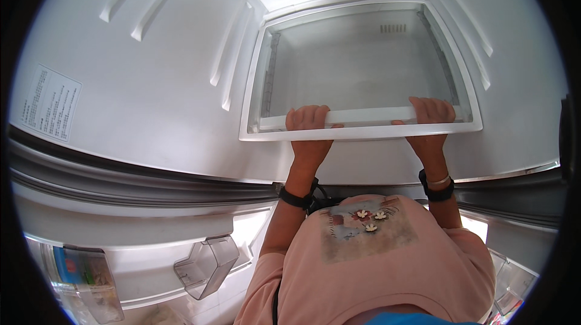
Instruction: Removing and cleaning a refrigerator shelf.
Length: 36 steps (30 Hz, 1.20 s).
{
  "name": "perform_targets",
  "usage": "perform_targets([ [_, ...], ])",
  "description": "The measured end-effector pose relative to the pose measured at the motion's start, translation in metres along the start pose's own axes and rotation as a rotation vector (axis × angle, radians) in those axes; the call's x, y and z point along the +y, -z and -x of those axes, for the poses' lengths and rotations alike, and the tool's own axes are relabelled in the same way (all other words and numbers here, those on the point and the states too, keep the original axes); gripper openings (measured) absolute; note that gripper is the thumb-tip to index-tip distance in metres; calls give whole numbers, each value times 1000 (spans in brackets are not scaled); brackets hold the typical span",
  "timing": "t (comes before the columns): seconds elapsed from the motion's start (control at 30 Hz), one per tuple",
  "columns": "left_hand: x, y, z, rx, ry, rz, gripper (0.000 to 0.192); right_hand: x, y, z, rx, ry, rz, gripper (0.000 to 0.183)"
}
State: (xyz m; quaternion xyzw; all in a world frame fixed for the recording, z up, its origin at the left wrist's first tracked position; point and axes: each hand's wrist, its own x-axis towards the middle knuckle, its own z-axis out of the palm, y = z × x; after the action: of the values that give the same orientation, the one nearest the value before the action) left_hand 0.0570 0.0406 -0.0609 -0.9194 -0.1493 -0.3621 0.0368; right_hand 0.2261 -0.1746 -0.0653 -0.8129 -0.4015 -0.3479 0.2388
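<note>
A glass shelf with a white frame [358,133] sits low inside an open refrigerator. Seen through its glass, both of my hands reach in under the front edge of the frame. My left hand [308,117] grips a white crossbar [367,116] near its left end, fingers curled over the top and thumb in front. Near the right end of the same bar, my right hand [433,110] holds it in a like way. Behind the bar a pale compartment [354,61] shows through the glass. Whether the bar belongs to a drawer, I cannot tell.
Moulded shelf ribs [159,2] line the left wall [172,75], and others [458,12] the right. A label with writing [52,102] is on the left wall. The open left door carries a clear bin [209,266] and a bin holding packages [86,279].
</note>
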Motion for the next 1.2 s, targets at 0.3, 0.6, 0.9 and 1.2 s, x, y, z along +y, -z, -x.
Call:
perform_targets([
  [0.3, 1, 0, 1, -13, 2, -18, 35, 2, -1, 0, 45, 24, -20, 54],
  [0.6, 0, -2, 1, 17, -15, -18, 33, 2, -2, 2, 22, 2, 5, 51],
  [0.9, 0, -1, -1, 21, -23, -16, 34, 3, -4, 1, 25, 7, 9, 55],
  [1.2, 0, 4, -3, -44, 20, 36, 40, 0, 3, -3, 17, 8, -8, 54],
])
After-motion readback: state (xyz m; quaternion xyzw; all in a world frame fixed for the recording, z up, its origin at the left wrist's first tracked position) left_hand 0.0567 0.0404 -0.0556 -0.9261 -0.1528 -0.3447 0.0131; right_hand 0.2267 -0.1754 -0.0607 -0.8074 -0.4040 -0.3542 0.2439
